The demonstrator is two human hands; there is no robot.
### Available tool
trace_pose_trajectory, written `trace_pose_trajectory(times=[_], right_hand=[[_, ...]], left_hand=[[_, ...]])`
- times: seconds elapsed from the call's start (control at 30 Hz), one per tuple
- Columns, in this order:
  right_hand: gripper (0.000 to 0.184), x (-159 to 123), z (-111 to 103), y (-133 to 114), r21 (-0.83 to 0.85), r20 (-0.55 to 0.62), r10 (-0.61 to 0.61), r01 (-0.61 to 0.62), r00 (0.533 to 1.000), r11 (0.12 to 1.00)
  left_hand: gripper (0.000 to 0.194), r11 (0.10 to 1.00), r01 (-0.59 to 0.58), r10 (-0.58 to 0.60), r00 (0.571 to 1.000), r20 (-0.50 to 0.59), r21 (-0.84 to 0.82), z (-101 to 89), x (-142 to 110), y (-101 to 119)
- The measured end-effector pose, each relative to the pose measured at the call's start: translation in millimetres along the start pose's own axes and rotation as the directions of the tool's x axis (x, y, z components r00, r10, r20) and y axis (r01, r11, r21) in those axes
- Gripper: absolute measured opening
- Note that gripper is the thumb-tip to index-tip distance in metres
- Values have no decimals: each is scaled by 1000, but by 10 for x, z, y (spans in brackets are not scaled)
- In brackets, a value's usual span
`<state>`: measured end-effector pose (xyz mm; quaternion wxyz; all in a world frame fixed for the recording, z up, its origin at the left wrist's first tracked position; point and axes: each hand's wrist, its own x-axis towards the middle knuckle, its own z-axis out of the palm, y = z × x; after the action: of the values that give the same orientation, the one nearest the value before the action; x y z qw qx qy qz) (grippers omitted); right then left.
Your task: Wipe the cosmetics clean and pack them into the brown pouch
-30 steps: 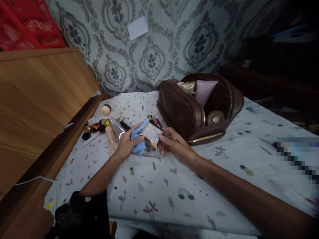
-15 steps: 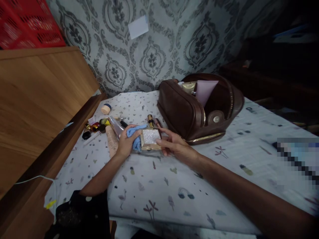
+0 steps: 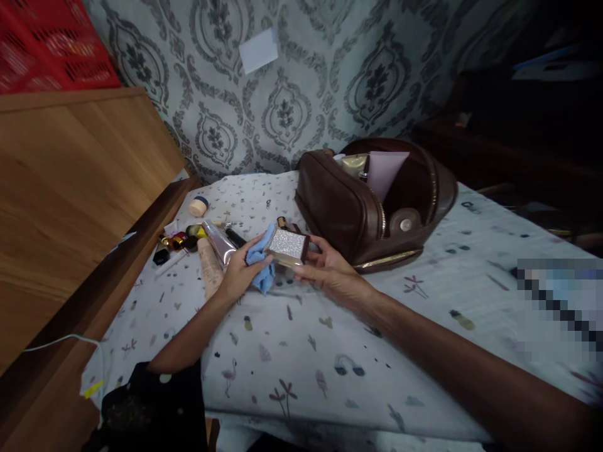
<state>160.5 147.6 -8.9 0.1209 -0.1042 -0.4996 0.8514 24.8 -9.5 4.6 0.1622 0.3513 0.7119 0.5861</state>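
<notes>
My right hand (image 3: 325, 270) grips a square glittery compact with gold edges (image 3: 287, 245), holding it tilted just above the patterned sheet (image 3: 330, 351). My left hand (image 3: 239, 271) is closed on a blue cloth (image 3: 260, 258) pressed against the compact's left side. An open brown leather toiletry bag (image 3: 348, 210) lies right behind my hands, with a pink tube (image 3: 386, 169) and a gold item inside.
Several cosmetics lie at the left: a beige tube (image 3: 207, 267), a metallic tube (image 3: 218, 242), a small jar (image 3: 198, 206), lipsticks (image 3: 174, 240). A wooden headboard (image 3: 70, 182) runs along the left. A patterned wall stands behind. A white cable (image 3: 61, 342) hangs at the lower left.
The compact has been turned and tilted in my right hand and lifted slightly toward the bag. The blue cloth in my left hand has shifted along its left edge.
</notes>
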Motion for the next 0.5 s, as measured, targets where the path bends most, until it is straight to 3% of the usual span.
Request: trace_pose_trajectory(times=[0.1,0.27,0.5], right_hand=[[82,23,-11,42,-44,-21,-44,44,999,998],[79,32,0,80,-113,-80,-56,47,995,992],[84,9,-1,42,-154,-45,-72,64,996,986]], left_hand=[[48,996,-37,43,996,-76,79,1,13,-35],[35,972,-110,134,985,-108,208,21,-17,-11],[31,937,-218,226,974,3,274,6,-37,18]])
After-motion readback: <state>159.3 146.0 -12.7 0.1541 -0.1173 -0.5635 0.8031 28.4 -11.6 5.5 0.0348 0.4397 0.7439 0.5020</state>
